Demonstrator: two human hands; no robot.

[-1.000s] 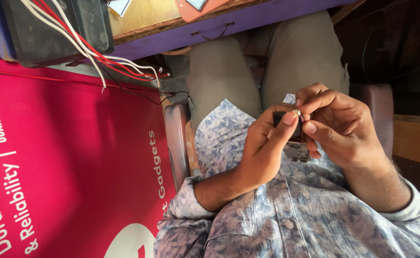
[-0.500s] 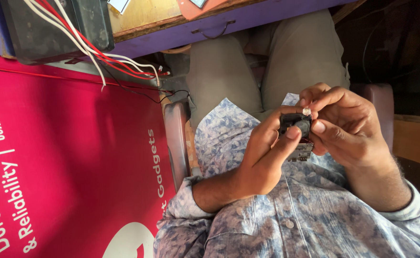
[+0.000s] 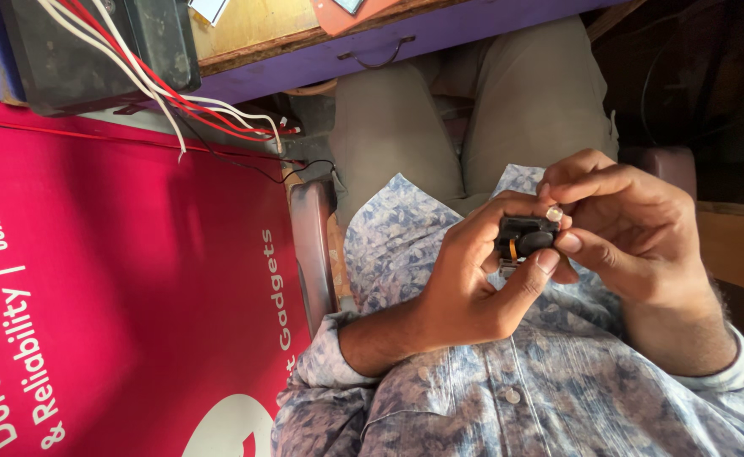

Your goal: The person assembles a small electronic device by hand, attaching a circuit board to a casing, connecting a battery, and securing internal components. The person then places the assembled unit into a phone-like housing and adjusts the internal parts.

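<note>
Both my hands are raised over my lap, in front of my blue patterned shirt (image 3: 550, 381). Between them is a small black component (image 3: 520, 236) with a thin orange band. My left hand (image 3: 465, 283) grips it from the left, fingers curled above it and thumb pressed beneath. My right hand (image 3: 634, 233) closes on it from the right, with its fingertips pinching the part's right end. A small pale bit (image 3: 553, 214) shows at my right fingertips; I cannot tell what it is.
A red banner (image 3: 126, 288) with white lettering fills the left side. A black box (image 3: 93, 51) with red and white wires (image 3: 211, 114) sits at the top left. A purple drawer front (image 3: 440, 38) with a handle runs along the top. A brown armrest (image 3: 311, 245) is left of my lap.
The black component has come out from between my fingers and shows more fully. My left thumb has slid under it, while my right fingertips have shifted along its end.
</note>
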